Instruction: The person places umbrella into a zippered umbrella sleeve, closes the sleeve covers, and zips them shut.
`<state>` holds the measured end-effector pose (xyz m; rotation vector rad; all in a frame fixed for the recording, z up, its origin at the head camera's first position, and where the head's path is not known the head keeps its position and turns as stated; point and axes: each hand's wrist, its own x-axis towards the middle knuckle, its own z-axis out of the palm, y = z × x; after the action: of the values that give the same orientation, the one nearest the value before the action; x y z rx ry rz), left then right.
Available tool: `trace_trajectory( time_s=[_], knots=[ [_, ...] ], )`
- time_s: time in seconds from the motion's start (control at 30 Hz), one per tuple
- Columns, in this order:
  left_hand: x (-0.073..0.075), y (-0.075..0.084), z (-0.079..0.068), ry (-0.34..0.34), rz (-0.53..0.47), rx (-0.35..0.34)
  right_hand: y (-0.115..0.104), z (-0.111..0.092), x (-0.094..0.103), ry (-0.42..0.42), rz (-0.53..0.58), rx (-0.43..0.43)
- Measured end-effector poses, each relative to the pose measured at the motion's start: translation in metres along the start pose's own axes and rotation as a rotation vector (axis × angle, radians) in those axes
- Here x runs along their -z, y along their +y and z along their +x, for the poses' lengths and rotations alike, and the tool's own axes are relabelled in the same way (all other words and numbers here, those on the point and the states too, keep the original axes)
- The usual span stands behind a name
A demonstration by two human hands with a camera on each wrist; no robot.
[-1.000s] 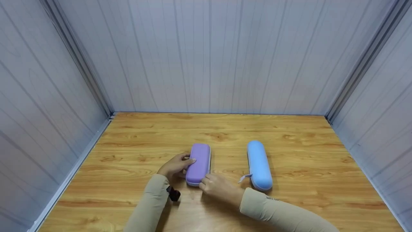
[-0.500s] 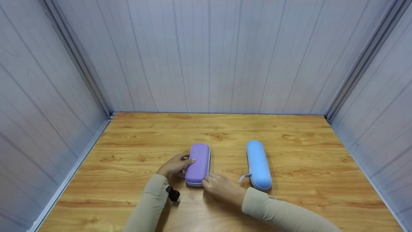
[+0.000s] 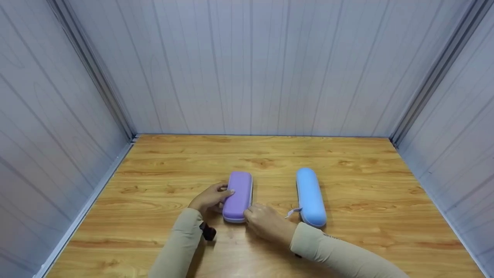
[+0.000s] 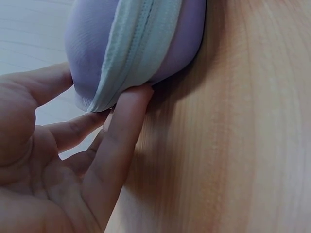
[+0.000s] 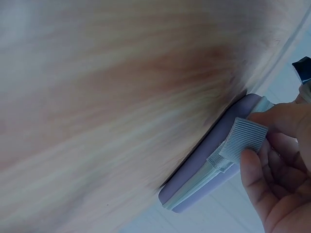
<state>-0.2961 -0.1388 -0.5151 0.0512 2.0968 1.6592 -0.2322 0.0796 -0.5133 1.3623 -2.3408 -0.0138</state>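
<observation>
A purple zip case [image 3: 237, 196] lies on the table, its zip closed where it shows. My left hand [image 3: 210, 199] grips it from the left, thumb on the top and fingers at the side. In the left wrist view, two fingertips touch the case's end beside the pale zip band [image 4: 138, 43]. At the near right corner of the case is my right hand [image 3: 268, 223]. The right wrist view shows its thumb and a finger pinching a grey ribbed fabric tab [image 5: 244, 138] at the zip side. The zip slider cannot be seen.
A blue zip case [image 3: 311, 197] with a small strap [image 3: 293, 212] lies to the right, just beyond the right hand. Pale panel walls [image 3: 251, 69] stand behind and at both sides of the wooden table [image 3: 162, 162].
The right hand has shifted slightly right and away from me, from the case's near end up to its right edge. The left hand and both cases stay where they were.
</observation>
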Motion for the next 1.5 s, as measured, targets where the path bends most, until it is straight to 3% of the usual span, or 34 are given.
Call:
trace_trajectory(
  time_s=[0.57, 0.77, 0.97, 1.5],
  knots=[
    [0.002, -0.001, 0.001, -0.007, 0.000, 0.023, 0.013, -0.007, 0.001, -0.040, 0.279, -0.136],
    [0.003, 0.001, 0.000, -0.029, 0.004, -0.010, 0.016, -0.006, 0.002, -0.065, 0.264, -0.159],
    [0.003, 0.002, -0.001, -0.023, 0.004, 0.017, 0.018, -0.004, 0.001, -0.057, 0.321, -0.213],
    [0.000, 0.000, -0.001, -0.013, -0.005, 0.004, 0.020, -0.005, 0.001, -0.076, 0.338, -0.221]
  ],
)
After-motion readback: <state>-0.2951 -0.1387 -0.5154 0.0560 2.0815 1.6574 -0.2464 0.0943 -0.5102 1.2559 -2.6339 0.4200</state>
